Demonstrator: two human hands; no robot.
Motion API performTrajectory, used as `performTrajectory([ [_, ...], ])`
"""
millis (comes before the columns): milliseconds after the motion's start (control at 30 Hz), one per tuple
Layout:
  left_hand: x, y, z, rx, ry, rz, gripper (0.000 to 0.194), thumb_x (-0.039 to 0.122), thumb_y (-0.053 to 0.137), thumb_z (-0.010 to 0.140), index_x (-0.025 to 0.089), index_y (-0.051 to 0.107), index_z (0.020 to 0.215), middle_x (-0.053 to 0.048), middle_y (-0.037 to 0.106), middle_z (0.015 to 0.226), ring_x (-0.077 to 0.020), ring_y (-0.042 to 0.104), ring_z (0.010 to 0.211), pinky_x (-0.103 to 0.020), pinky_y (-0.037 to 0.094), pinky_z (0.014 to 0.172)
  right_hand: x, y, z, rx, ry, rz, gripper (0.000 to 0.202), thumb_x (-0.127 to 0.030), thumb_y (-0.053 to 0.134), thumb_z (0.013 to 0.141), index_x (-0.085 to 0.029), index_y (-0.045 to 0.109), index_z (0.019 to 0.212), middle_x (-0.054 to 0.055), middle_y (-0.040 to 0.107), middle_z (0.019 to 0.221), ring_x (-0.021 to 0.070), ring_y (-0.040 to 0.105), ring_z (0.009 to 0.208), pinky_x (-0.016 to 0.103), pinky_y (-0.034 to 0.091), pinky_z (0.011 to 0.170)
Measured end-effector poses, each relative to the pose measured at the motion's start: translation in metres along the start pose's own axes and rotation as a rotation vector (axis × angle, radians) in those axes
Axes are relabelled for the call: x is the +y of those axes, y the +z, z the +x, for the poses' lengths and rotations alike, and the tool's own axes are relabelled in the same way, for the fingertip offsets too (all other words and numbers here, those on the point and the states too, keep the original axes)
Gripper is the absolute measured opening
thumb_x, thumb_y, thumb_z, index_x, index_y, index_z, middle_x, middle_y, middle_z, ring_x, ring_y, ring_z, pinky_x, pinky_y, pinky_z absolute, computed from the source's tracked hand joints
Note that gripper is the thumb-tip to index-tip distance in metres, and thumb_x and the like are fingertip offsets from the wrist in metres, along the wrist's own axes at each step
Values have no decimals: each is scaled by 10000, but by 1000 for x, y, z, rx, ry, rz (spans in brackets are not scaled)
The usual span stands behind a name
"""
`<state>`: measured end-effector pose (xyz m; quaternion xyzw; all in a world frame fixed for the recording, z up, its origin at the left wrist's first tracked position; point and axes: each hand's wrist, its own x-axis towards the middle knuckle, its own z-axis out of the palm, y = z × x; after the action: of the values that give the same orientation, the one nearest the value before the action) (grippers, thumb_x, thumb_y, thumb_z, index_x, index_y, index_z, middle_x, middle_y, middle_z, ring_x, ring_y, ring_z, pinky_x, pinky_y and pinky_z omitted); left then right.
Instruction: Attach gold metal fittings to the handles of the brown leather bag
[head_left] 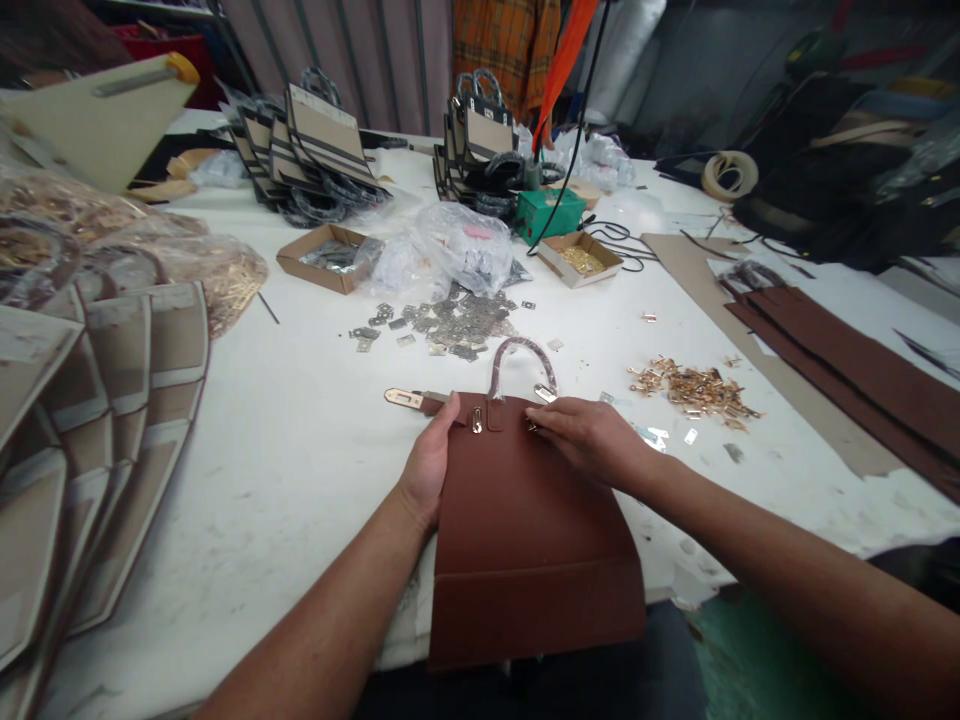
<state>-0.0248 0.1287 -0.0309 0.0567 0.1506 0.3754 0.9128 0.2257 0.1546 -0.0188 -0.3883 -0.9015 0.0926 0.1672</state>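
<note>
A brown leather bag panel (532, 520) lies over the table's front edge, with a plastic-wrapped handle (525, 345) at its top. My left hand (429, 462) grips the panel's upper left edge, thumb on top, beside a strap with a gold end plate (403, 399). One gold clasp (477, 420) sits on the panel left of the handle base. At the upper right of the panel, my right hand (589, 435) pinches a small gold metal piece (532, 422) against the leather, its fingers partly covering it.
Gold fittings (701, 390) lie to the right, flat metal plates (461, 322) beyond the handle. Two cardboard boxes (330, 258) and a green device (550, 212) stand further back. Stacked panels (161, 400) fill the left; brown pieces (847, 360) lie right. A person's plaid clothing (506, 55) shows behind.
</note>
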Motion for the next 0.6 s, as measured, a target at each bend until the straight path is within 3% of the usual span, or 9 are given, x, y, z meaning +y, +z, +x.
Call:
performTrajectory([
  [133,0,3,0,4,-2,10,692,622,504,975,91,573,1414,-208,724,1230,-399,677,1181,-576,458,1109,-3,0,3,-16,25,-2,337,-258,493,1051,-264,712,1307,94,756,1098,232,725,921,334,579,779],
  [333,-1,2,0,24,7,21,678,624,519,969,108,590,1403,-196,737,1204,-392,690,1159,-562,479,1093,-9,-3,5,60,126,196,255,-311,577,1023,-293,759,1201,51,763,1086,217,730,930,337,590,835],
  [600,-1,2,-2,32,2,12,657,618,529,967,111,609,1377,-184,750,1169,-386,696,1147,-548,493,1081,-18,-5,10,20,121,120,204,-265,577,1003,-258,764,1084,57,746,1007,216,703,883,334,552,798],
])
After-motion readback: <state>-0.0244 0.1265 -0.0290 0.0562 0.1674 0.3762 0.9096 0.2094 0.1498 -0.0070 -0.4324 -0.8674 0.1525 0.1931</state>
